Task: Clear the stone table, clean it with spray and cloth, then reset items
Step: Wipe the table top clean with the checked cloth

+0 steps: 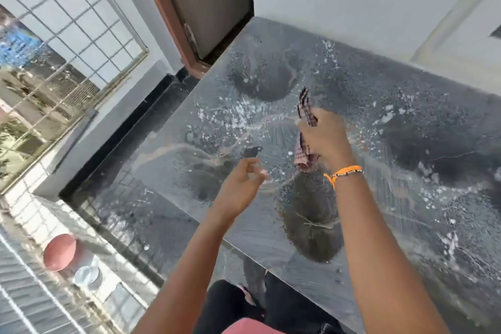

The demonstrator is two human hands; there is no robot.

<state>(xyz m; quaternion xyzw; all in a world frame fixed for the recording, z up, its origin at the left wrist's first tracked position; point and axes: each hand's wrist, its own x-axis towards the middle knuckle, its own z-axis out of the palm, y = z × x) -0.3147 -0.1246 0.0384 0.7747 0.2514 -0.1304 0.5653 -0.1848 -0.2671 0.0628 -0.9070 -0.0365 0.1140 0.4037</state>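
We see our right hand (pixel 324 135) out over the middle of the counter (pixel 379 106), its fingers curled round a checked cloth (pixel 305 154); one end of the cloth sticks up beyond the knuckles and the other hangs bunched under the palm, close to the stone, though we cannot tell whether it touches. An orange band (pixel 343 172) sits on that wrist. Our left hand (pixel 238 190) hovers just to the left of the right one and nearer to us, above the counter, holding nothing, its fingers loosely bent and the thumb near the fingertips. The dark stone around both hands is wet: white droplets and foam lie scattered ahead of the left hand and to the right of the right hand, with streaks and darker round patches among them, one large patch just below the right wrist. Beyond the hands the counter meets a pale wall (pixel 352 3), and a brown door frame (pixel 165 16) stands off ahead to the left. Far down to the left of the left arm, on the floor (pixel 32 293), sit a pink bowl (pixel 59 252) and a metal bowl (pixel 85 275) just beside it.
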